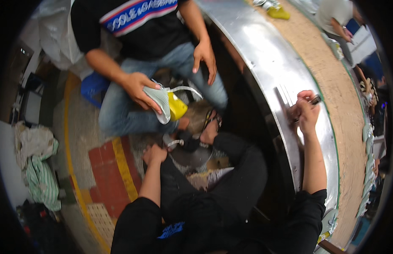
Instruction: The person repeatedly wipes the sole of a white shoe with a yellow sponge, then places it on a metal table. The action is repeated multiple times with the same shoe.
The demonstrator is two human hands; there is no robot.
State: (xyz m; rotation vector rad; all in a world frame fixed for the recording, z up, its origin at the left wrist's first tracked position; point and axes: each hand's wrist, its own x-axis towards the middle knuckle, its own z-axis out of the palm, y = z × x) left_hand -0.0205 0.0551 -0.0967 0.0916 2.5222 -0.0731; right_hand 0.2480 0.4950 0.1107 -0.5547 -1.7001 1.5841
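My right hand (pixel 308 111) is over the shiny metal worktop on my right, fingers closed on a small dark object (pixel 316 100) whose kind I cannot make out. Low by my left knee is my left hand (pixel 155 155), its fingers curled. A pale piece with a white strap (pixel 175 142) lies just beyond them; whether I hold it is unclear. Across from me, a seated person's hand (pixel 142 91) grips a pale grey-green shoe upper (pixel 159 103) on a yellow shoe last (pixel 177 106), a white strap trailing from it. That person's other hand (pixel 205 58) is free.
The metal worktop (pixel 264 63) curves along my right, with a tan conveyor belt (pixel 315 55) beyond it. Another yellow shoe last (pixel 278 13) sits on the belt's far end. A blue stool (pixel 94 89) is under the seated person. Cloth bundles (pixel 41 178) lie at left.
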